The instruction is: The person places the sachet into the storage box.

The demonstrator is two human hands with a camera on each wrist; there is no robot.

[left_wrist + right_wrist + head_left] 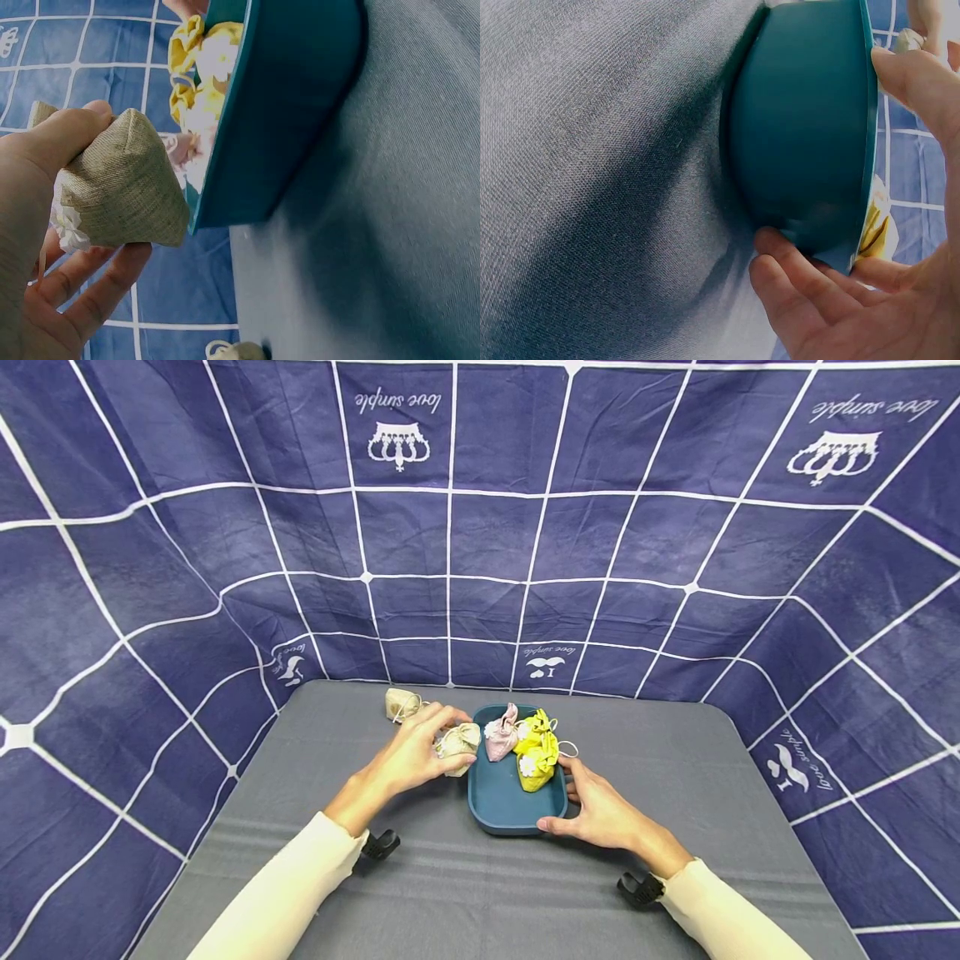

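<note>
Blue-green tray [506,810] sits on the gray table [420,893] w/ its open side up & 3 small drawstring pouches in it: 1 pink pouch [498,739] at the back L, then, to its R, the front yellow pouch [536,770] & the back yellow pouch [534,727], those 2 touching, w/ a pale cord loop over the R rim. L hand [416,750] has a beige pouch [463,742] w/ white flower trim pinched b/w thumb & fingertips, lower fingers a bit spread; pouch is up off the table, right at the tray's L rim, can't tell if touching. R hand [603,810] grips the tray's R front corner, thumb on the rim, other fingers slightly spread vs. the outer wall. 2nd beige pouch [401,703] lies on the table behind L hand, outside the tray. Blue cloth [487,535] w/ white grid lines hangs behind.
</note>
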